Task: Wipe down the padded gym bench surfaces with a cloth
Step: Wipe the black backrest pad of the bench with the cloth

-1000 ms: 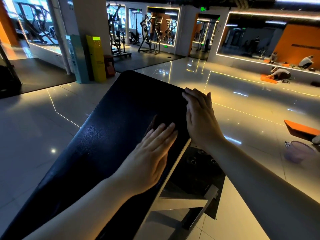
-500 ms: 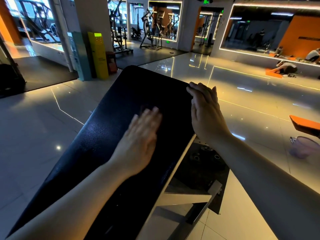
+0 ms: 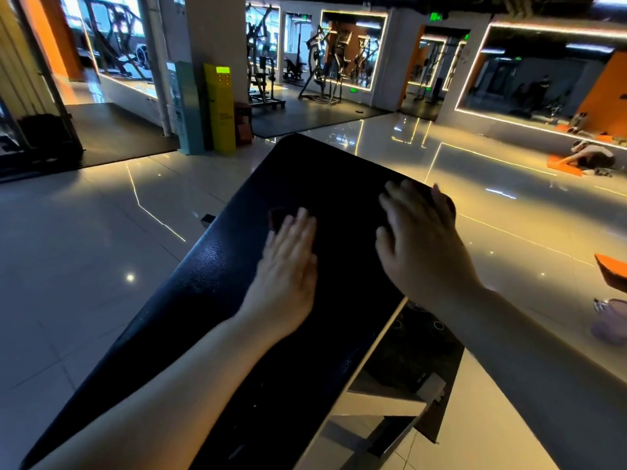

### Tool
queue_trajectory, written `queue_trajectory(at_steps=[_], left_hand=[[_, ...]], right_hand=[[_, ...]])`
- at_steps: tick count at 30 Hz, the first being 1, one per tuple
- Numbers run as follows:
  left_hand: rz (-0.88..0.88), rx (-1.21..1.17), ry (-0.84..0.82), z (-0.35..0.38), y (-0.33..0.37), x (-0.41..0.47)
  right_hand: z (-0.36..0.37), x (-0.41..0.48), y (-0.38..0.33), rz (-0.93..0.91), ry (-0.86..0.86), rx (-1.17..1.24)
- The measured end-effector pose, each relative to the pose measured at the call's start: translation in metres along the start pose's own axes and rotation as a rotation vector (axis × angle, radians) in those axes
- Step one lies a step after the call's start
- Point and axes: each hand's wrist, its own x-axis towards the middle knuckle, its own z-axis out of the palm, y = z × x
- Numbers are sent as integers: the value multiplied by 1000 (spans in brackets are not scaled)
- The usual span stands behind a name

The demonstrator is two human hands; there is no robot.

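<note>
Left hand (image 3: 288,266): fingers straight and together, palm down, pressing flat on the cloth; no curl, no pinch.
Cloth (image 3: 275,219): dark, nearly the pad's own colour; mostly hidden under the left fingers, one corner showing past the fingertips on the left side.
Right hand (image 3: 420,245): fingers spread and loose, holding nothing, over the pad's far right corner; blurred, so contact with the pad cannot be told.
Nearer hand: the left, already on the cloth; the right is well apart from it across the pad's width.
Bench pad (image 3: 210,300): black, grained upholstery; long axis runs from the near lower left away to the far end at upper centre.
Unwiped run, as judged: from the cloth, pad lies ahead toward the far end and back along the forearm toward the viewer; strokes along the long axis suit it.
Bench frame (image 3: 376,405): pale metal rails under the pad's right edge.
Floor (image 3: 84,249): glossy pale tiles with light reflections.
Room: yellow kiosk (image 3: 220,106) by a pillar, gym machines (image 3: 325,62) behind, a person on an orange mat (image 3: 592,157) far right.
</note>
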Motion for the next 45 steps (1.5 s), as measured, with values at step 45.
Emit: queue_trajectory(at_steps=[45], left_hand=[[-177,6,51,-4,-18,40]], right_hand=[[12,-3,-28,-61,16,-37]])
